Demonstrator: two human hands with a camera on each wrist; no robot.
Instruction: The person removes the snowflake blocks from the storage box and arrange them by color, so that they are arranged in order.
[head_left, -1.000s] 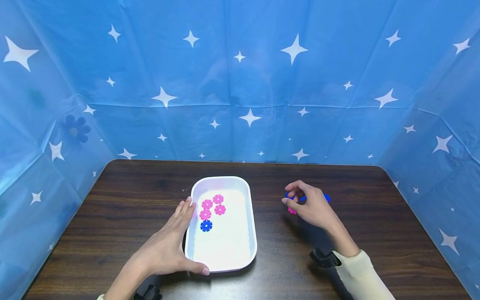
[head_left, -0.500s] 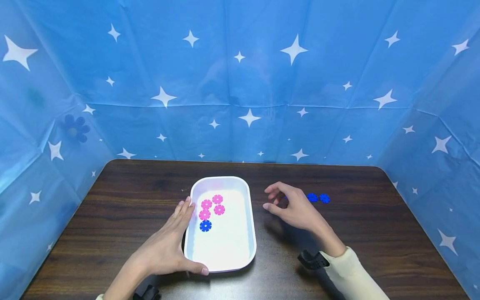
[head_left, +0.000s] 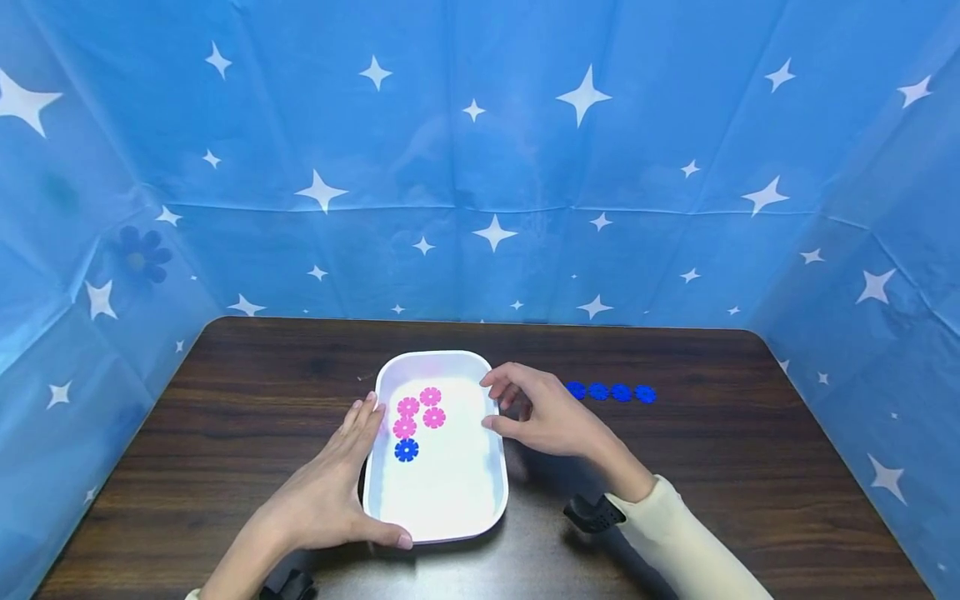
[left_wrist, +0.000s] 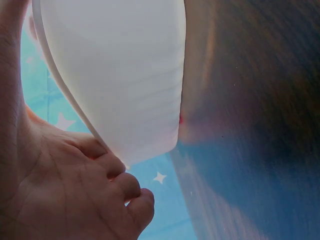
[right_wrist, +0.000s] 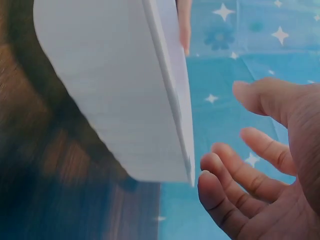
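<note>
A white plastic tray [head_left: 457,492] stands on the table. Inside it lie several pink flower-shaped discs [head_left: 433,417] and one blue flower-shaped disc [head_left: 407,450]. My left hand [head_left: 322,483] holds the tray at its left side, fingers along the left rim and thumb at the near edge. Over the tray's right rim is my right hand [head_left: 551,412], fingers bent loosely. In the right wrist view the right hand's thumb and fingers [right_wrist: 212,192] stand apart, with nothing seen between them. Several blue discs [head_left: 621,392] lie in a row on the table behind the right hand.
The dark wooden table [head_left: 712,467] carries the tray and the discs. A blue curtain [head_left: 420,167] with white stars hangs behind the table and along both sides. A black strap with a device [head_left: 592,514] is on the right wrist.
My right hand has moved left from the row of blue discs to the tray's right rim, uncovering more of the row. The left hand and the tray's discs keep their places.
</note>
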